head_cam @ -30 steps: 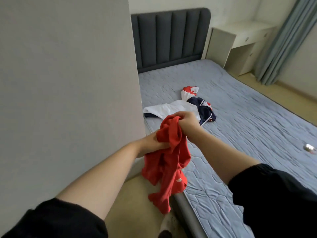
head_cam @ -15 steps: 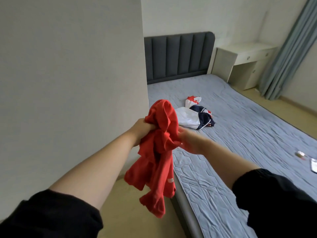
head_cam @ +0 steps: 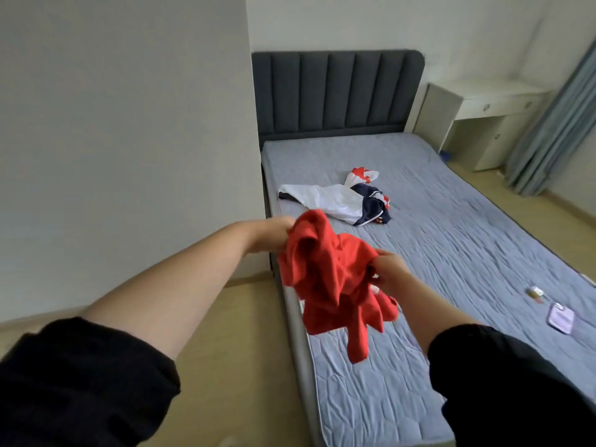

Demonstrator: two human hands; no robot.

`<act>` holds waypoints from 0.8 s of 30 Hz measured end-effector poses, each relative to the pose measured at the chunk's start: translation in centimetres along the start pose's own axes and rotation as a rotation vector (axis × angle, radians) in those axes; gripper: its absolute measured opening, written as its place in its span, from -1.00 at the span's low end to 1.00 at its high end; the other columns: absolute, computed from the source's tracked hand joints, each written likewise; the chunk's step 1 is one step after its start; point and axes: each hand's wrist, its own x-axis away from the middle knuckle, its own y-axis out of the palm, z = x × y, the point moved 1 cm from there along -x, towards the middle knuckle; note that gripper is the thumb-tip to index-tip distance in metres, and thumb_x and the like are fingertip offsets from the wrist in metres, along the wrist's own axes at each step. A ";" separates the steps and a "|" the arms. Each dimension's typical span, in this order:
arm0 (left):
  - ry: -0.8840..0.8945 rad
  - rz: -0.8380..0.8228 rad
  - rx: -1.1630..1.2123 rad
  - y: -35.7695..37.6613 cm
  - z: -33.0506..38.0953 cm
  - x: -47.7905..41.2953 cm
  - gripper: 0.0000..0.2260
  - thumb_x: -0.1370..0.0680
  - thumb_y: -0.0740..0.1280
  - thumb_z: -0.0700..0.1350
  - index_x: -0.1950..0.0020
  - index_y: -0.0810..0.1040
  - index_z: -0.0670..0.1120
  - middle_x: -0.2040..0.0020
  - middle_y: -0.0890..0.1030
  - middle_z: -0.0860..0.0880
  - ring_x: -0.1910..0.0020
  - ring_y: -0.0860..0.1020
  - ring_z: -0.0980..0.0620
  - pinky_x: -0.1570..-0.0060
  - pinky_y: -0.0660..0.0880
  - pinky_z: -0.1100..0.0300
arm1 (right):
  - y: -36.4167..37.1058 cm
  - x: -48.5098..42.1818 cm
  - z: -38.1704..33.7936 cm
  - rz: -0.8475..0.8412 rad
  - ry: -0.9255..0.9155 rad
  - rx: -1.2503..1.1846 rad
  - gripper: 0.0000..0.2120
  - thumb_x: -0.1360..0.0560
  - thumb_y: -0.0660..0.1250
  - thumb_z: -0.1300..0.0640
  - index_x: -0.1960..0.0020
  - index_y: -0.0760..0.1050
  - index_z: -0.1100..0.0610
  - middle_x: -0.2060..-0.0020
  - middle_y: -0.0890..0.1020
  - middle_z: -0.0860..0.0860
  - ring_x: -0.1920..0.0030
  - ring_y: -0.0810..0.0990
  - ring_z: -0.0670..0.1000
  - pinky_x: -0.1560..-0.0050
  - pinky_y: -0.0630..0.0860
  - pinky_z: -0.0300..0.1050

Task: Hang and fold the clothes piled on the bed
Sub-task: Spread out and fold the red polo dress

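Red garment (head_cam: 332,279) is gripped bunched by left hand (head_cam: 274,233) and pinched by right hand (head_cam: 388,274). White-navy clothes (head_cam: 338,203) are seen on bed (head_cam: 467,237), beyond both hands.

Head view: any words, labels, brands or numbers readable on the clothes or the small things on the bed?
None can be read.
The red garment: no print shows.
The white and navy clothes: no lettering legible.
The small bottle: label too small and blurred.
The lilac item: no text legible.
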 end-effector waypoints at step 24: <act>-0.183 0.564 0.963 2.7 3.6 -9.4 -0.77 -0.54 0.19 -0.40 0.03 0.55 -0.12 0.21 0.55 -0.07 0.29 0.50 0.06 0.51 0.48 0.34 | -3.1 -3.1 -7.2 -0.517 -0.051 -0.292 -0.83 -0.26 0.07 0.33 0.42 0.38 0.18 0.42 0.33 0.06 0.40 0.28 0.04 0.33 0.25 -0.10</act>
